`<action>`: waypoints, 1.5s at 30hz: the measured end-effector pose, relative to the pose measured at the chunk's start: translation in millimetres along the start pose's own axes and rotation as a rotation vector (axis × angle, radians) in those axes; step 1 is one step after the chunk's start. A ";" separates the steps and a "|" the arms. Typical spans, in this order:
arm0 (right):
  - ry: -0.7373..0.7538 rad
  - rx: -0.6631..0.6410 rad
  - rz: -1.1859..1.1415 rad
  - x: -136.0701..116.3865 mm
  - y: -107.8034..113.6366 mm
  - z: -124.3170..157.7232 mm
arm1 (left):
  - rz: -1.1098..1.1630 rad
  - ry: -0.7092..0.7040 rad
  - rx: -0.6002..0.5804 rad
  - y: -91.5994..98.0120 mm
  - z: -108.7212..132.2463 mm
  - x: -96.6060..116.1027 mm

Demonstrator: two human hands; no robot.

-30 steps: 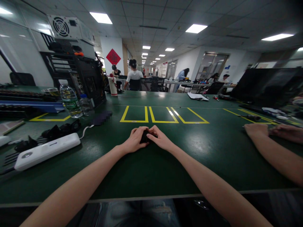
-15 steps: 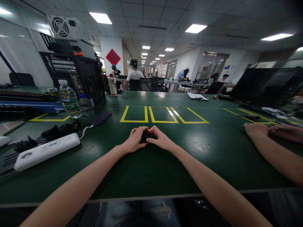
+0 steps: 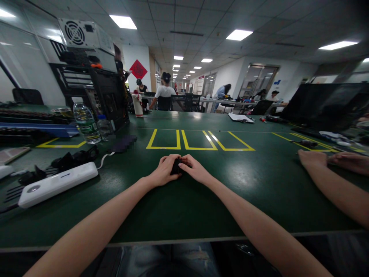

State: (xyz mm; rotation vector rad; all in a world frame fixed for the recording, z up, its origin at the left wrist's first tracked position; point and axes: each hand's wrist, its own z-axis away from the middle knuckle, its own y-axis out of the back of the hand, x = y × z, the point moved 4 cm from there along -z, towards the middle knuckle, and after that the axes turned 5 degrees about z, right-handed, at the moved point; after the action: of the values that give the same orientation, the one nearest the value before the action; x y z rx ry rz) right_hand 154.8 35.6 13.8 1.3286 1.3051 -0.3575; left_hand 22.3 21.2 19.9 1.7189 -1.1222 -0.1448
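Observation:
A small black object (image 3: 176, 166) is held between my two hands, just above or on the green table (image 3: 184, 207); its kind I cannot make out. My left hand (image 3: 165, 170) wraps round it from the left, thumb below and fingers over the top. From the right, my right hand (image 3: 193, 167) closes on it with thumb and fingers, the thumb lying across its near side. Much of the object is hidden by the fingers. Beyond my hands, yellow tape outlines (image 3: 198, 149) mark the tabletop.
At left lie a white power strip (image 3: 59, 184) and black cables, with a water bottle (image 3: 86, 121) and an open computer case (image 3: 108, 92) behind. A co-worker's hands (image 3: 314, 157) rest at right near a black screwdriver-like tool (image 3: 308, 143). A dark monitor (image 3: 323, 107) stands beyond.
My right thumb and fingers have shifted slightly on the black object, covering more of its right side. My left hand stays in place.

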 end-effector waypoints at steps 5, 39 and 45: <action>0.013 -0.041 0.013 -6.6 3.7 2.7 | 0.007 0.006 -0.012 1.6 0.5 1.5; 0.056 -0.019 0.015 -11.8 6.4 3.2 | 0.003 -0.007 0.000 -0.8 0.7 -1.5; 0.011 0.000 0.005 -4.0 3.0 0.8 | 0.000 -0.014 0.005 -1.9 0.0 -1.3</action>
State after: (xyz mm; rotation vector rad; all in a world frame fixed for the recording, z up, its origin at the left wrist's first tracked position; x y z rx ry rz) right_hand 156.3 34.0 18.4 1.3348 1.3106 -0.3475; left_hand 22.7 22.2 17.9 1.7248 -1.1341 -0.1546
